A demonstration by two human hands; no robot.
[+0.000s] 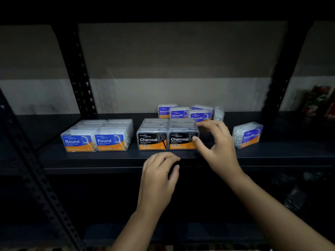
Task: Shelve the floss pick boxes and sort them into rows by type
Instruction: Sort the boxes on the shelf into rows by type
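L hand (159, 175) below shelf; R hand (215, 142) touching Charcoal box (183, 140)

Dim black metal shelving (108, 160) against two-tone wall (172, 69).

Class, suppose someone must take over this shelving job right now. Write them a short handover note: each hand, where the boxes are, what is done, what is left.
Left hand: rests at the shelf front edge, fingers loosely curled, holding nothing.
Right hand: thumb and fingers at the right Charcoal row, front box; a firm grip is not clear.
Done: Round boxes in two neat rows at left; Charcoal boxes in two rows at centre.
Left: Smooth boxes sit loosely grouped at the back, one turned sideways; a stray Smooth box stands tilted at right. Line these into rows.
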